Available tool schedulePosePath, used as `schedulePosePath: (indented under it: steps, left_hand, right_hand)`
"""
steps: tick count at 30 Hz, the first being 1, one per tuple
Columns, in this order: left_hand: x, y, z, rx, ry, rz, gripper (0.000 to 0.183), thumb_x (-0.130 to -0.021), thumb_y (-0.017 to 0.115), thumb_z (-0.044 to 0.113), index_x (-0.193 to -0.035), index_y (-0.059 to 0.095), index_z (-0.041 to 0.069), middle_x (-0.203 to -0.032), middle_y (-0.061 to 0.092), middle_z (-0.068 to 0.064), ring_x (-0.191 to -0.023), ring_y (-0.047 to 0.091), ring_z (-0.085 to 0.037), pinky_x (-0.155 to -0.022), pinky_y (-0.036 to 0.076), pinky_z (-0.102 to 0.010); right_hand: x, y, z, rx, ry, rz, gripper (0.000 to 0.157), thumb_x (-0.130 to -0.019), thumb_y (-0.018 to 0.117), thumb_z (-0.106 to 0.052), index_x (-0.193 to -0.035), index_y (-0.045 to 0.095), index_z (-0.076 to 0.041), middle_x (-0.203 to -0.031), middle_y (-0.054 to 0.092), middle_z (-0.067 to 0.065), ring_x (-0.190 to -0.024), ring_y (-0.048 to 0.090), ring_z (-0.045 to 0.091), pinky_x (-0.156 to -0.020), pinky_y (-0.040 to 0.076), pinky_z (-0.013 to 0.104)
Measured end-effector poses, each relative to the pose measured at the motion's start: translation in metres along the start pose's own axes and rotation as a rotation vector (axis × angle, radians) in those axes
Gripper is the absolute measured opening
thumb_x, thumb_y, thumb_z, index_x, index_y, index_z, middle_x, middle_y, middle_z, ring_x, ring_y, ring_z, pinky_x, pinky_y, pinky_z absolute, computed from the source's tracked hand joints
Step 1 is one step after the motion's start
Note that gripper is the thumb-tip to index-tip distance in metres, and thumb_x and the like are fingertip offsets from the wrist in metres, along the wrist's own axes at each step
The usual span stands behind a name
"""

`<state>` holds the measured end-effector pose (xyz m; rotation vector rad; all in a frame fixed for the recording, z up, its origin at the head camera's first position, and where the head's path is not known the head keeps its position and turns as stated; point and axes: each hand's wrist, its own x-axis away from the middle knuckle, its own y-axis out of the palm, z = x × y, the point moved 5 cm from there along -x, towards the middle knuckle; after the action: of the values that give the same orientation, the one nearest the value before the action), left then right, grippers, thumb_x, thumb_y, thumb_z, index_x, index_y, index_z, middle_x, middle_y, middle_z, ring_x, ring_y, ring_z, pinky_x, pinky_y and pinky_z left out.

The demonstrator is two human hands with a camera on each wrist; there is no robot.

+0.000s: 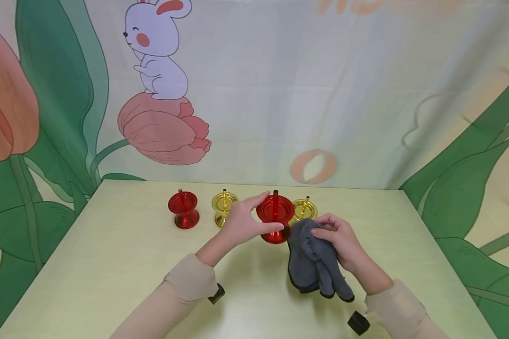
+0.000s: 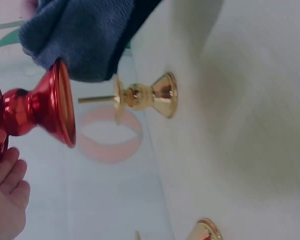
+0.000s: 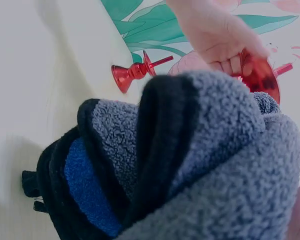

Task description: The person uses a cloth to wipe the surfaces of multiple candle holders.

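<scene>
My left hand [image 1: 242, 222] grips a shiny red candle holder [image 1: 275, 214] with a thin upright spike, thumb and fingers around its dish. In the left wrist view this red holder [image 2: 37, 107] is raised above the table, its flared base showing. My right hand [image 1: 344, 241] holds a bunched grey cloth [image 1: 307, 268] with dark edging, close against the red holder's right side. The right wrist view shows the folded cloth [image 3: 215, 165] large in front, with a blue patch inside; it hides most of my right hand.
Another red candle holder [image 1: 185, 207] stands at the left on the pale table [image 1: 123, 263]. A gold one [image 1: 222, 205] is partly behind my left hand, and a second gold one [image 1: 304, 209] stands behind the cloth. A printed curtain [image 1: 254, 94] hangs along the back edge.
</scene>
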<state>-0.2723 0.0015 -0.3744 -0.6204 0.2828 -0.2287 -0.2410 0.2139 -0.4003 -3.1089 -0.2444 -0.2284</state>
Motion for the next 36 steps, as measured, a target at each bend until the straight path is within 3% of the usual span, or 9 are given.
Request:
schedulePosePath:
  steps: [6,11,22,36]
  left_hand:
    - [-0.019,0.007,-0.016,-0.076,-0.025,0.151,0.08,-0.064,0.071,0.051,-0.13,0.045,0.013,-0.125,0.054,-0.004,-0.113,0.05,-0.022,-0.077,0.051,-0.036]
    - [-0.03,0.02,-0.032,-0.132,-0.039,0.216,0.08,-0.066,0.07,0.052,-0.13,0.045,0.011,-0.127,0.052,-0.005,-0.113,0.05,-0.023,-0.079,0.051,-0.037]
    - [-0.04,0.043,-0.067,-0.196,-0.139,0.262,0.081,-0.067,0.068,0.053,-0.131,0.044,0.009,-0.125,0.052,-0.008,-0.112,0.049,-0.024,-0.083,0.049,-0.037]
    - [-0.04,0.06,-0.086,-0.187,-0.168,0.286,0.08,-0.067,0.069,0.05,-0.128,0.045,0.004,-0.125,0.052,-0.012,-0.112,0.049,-0.026,-0.089,0.045,-0.039]
  right_hand:
    - [0.003,-0.004,0.001,0.034,0.006,0.016,0.014,-0.08,0.059,-0.004,-0.089,0.054,-0.012,-0.078,0.06,-0.008,-0.076,0.058,0.006,-0.066,0.05,0.019]
    - [0.005,-0.005,0.001,0.05,0.005,0.021,0.014,-0.08,0.059,-0.004,-0.09,0.054,-0.012,-0.077,0.06,-0.008,-0.075,0.058,0.005,-0.066,0.049,0.019]
    - [0.012,-0.007,-0.001,0.053,-0.028,0.015,0.013,-0.08,0.059,-0.004,-0.089,0.054,-0.011,-0.077,0.059,-0.008,-0.074,0.057,0.005,-0.065,0.05,0.019]
    - [0.014,-0.013,0.001,0.053,-0.039,0.017,0.013,-0.08,0.059,-0.003,-0.088,0.055,-0.013,-0.077,0.059,-0.008,-0.073,0.057,0.005,-0.064,0.05,0.019]
